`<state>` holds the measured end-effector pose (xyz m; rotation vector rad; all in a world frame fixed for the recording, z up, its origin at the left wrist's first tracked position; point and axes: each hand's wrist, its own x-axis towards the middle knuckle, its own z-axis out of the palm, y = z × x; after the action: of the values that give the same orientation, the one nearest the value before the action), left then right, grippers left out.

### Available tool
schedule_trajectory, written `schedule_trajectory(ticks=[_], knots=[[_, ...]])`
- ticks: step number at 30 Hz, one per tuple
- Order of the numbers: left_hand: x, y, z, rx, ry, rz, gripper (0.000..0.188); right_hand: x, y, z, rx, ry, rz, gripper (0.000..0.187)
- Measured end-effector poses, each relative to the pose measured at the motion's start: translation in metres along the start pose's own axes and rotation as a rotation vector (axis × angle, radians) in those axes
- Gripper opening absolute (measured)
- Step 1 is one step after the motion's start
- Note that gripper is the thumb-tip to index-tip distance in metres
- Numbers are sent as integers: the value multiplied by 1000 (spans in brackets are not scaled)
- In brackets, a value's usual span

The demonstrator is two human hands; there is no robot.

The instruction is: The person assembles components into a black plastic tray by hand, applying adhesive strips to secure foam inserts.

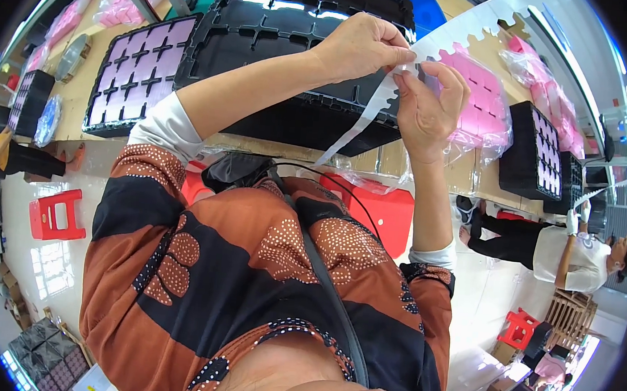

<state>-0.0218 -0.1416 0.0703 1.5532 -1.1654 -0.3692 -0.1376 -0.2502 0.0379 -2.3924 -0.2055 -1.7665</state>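
A whitish translucent strip with a notched edge (366,119) hangs down from between my hands, in front of the black trays. My left hand (364,48) pinches it with thumb and fingertips. Just below and to the right, my right hand (430,111) pinches it too, thumb against index finger. A wider white sheet with a jagged edge (470,28) stretches from my fingers toward the upper right; I cannot tell whether it is one piece with the strip. Behind my hands stands a stack of black plastic trays (265,54) with divided compartments.
A black tray of lilac pieces (142,71) stands on the table (392,161) at left. Plastic-wrapped pink blocks (476,98) and another filled black tray (535,149) stand at right. Red stools (58,214) are on the floor. A co-worker (571,253) works at far right.
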Motion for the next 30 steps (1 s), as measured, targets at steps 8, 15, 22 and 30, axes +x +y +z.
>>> schedule_trajectory(ticks=[8,15,22,30], knots=[[1,-9,-19,54,103,89,20,7,-7,-22,198,-149,512,9],[-1,-10,-30,210,83,216,19,-17,53,-1,357,-693,771,13],[0,-4,-27,218,63,195,17,-35,59,19,115,-711,538,12],[8,-8,-24,183,63,172,16,-31,39,7,149,-388,605,16]])
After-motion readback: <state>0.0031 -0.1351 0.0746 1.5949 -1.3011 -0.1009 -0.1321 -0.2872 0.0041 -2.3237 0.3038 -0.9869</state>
